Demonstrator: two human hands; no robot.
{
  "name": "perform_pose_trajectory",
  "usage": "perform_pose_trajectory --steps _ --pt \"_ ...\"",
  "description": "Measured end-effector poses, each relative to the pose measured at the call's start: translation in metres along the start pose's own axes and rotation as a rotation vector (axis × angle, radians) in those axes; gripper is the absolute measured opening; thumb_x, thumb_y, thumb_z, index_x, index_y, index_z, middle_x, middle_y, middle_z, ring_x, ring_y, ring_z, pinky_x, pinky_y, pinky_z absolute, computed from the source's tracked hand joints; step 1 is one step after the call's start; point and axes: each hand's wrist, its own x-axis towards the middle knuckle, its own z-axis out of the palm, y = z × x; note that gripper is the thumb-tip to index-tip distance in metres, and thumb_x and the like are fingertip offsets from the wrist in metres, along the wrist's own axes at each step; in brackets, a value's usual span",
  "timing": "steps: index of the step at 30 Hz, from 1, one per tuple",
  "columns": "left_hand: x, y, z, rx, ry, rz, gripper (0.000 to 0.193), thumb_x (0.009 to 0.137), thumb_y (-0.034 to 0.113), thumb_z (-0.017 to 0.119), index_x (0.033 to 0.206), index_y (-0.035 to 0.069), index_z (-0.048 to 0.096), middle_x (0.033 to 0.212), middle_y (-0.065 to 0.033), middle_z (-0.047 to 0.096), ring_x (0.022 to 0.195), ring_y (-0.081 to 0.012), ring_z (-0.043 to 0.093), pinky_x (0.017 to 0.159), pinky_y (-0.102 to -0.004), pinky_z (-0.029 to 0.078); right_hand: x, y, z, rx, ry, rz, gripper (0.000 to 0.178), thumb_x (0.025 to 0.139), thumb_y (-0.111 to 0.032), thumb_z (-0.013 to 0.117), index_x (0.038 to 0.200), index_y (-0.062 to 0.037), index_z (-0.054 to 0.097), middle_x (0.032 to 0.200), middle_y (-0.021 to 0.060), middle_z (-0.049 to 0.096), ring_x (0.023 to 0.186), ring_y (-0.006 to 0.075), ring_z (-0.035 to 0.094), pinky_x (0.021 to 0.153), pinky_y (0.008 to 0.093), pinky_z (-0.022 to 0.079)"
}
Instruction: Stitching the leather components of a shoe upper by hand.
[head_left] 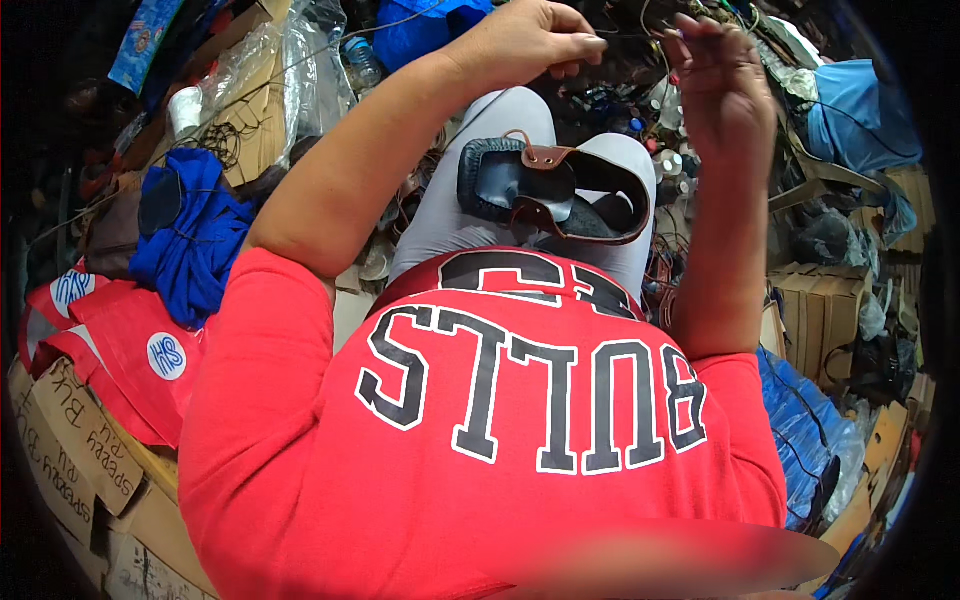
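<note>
A brown leather shoe [630, 180] with a dark lining and a black stitched edge rests across my thighs, its opening facing up. A short brown lace or cord loops from its eyelet flap. Beyond my knees my left hand [545, 45] is raised, thumb and fingers pinched together. A thin dark thread [632, 37] spans from its fingertips towards my right hand [722, 95]. That hand is lifted at the far right, partly smeared by motion, fingers curled and fingertips pressed together at the thread. Neither hand touches the shoe.
Clutter surrounds me. On the left lie a blue cloth bundle [190, 240], a red bag [120, 350] and cardboard boxes [85, 440]. Small bottles [670, 165] crowd beyond my right knee. A light blue bag [862, 115], a carton [820, 310] and blue plastic sheeting [800, 420] are at right.
</note>
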Motion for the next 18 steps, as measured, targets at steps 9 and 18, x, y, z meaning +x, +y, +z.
perform_pose_trajectory --steps 9,18 --pt "-0.022 0.009 0.019 -0.101 -0.022 0.412 0.031 0.085 0.003 0.062 0.116 0.002 0.06 0.098 -0.0023 0.064 0.083 -0.0044 0.057 0.075 -0.0181 0.047 -0.025 0.026 -0.022 0.061 -0.337 0.484 0.023 0.088 -0.01 0.059 0.107 -0.0056 0.047 0.083 0.0074 0.059 0.076 0.0159 0.059 0.067 0.0244 0.046" --pt "-0.03 -0.001 0.021 -0.207 -0.03 0.232 0.02 0.081 0.003 0.067 0.1 -0.004 0.065 0.088 -0.009 0.067 0.078 -0.0109 0.064 0.073 -0.0224 0.052 -0.032 0.028 -0.013 0.01 -0.324 0.553 0.022 0.085 -0.01 0.064 0.09 -0.0082 0.043 0.078 0.0031 0.056 0.067 0.0093 0.056 0.074 0.0273 0.05"
